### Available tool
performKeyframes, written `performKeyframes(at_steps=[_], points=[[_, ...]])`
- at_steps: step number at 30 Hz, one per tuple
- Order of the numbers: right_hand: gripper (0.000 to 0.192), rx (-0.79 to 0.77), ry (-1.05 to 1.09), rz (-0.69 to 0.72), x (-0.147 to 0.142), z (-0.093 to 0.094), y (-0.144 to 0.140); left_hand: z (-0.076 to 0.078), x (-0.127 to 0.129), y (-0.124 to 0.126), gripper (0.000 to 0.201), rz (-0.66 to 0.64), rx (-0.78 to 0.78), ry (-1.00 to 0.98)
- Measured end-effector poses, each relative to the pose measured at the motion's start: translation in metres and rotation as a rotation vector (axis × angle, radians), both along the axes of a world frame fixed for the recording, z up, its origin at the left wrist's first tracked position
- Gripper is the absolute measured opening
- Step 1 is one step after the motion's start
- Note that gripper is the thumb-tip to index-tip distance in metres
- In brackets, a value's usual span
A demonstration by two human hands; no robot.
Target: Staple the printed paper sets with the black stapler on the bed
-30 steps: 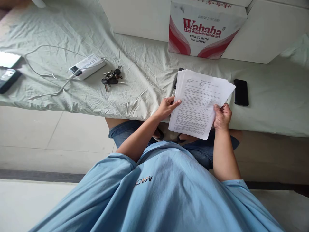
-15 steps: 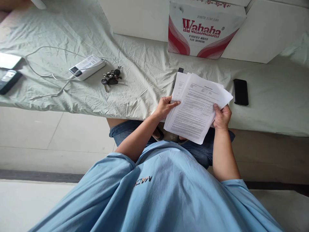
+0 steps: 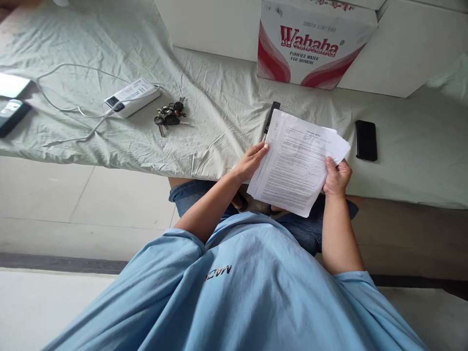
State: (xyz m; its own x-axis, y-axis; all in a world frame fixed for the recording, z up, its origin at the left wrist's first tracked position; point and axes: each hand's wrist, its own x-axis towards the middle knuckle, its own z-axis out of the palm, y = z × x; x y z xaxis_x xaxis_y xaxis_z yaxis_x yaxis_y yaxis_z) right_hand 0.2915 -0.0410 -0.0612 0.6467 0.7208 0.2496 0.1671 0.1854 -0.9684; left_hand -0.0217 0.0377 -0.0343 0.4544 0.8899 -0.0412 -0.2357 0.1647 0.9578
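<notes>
A loose stack of printed white paper sheets (image 3: 298, 163) is held over the edge of a bed covered with a pale green sheet (image 3: 219, 112). My left hand (image 3: 252, 161) grips the stack's left edge, thumb on top. On the right edge my right hand (image 3: 337, 176) holds the stack, its thumb pressing on the top page. The sheets are slightly fanned and tilted. A thin black object (image 3: 271, 114) lies on the bed just beyond the papers' upper left corner, partly hidden by them.
A black phone (image 3: 366, 140) lies right of the papers. A bunch of keys (image 3: 168, 113), a white power bank (image 3: 132, 97) with white cable, and two devices (image 3: 10, 100) at far left rest on the bed. A Wahaha cardboard box (image 3: 310, 44) stands behind.
The paper stack has drawn together and shifted slightly left and toward me, uncovering more of the thin black object. My left hand slid up along the stack's left edge.
</notes>
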Motion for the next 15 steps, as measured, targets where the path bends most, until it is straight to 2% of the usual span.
performKeyframes(at_steps=[7,11,15], points=[[0.062,-0.033,-0.043,-0.026,-0.0026,0.0004,0.0016,0.009,-0.0012,-0.0049,0.078,-0.105,0.036,0.048],[0.06,-0.037,-0.065,0.008,-0.0029,-0.0013,0.0009,0.0077,-0.0022,-0.0045,0.079,-0.099,0.104,0.134],[0.061,-0.037,-0.052,0.048,-0.0039,-0.0013,0.0002,0.0091,-0.0021,-0.0048,0.082,-0.118,0.103,0.161]])
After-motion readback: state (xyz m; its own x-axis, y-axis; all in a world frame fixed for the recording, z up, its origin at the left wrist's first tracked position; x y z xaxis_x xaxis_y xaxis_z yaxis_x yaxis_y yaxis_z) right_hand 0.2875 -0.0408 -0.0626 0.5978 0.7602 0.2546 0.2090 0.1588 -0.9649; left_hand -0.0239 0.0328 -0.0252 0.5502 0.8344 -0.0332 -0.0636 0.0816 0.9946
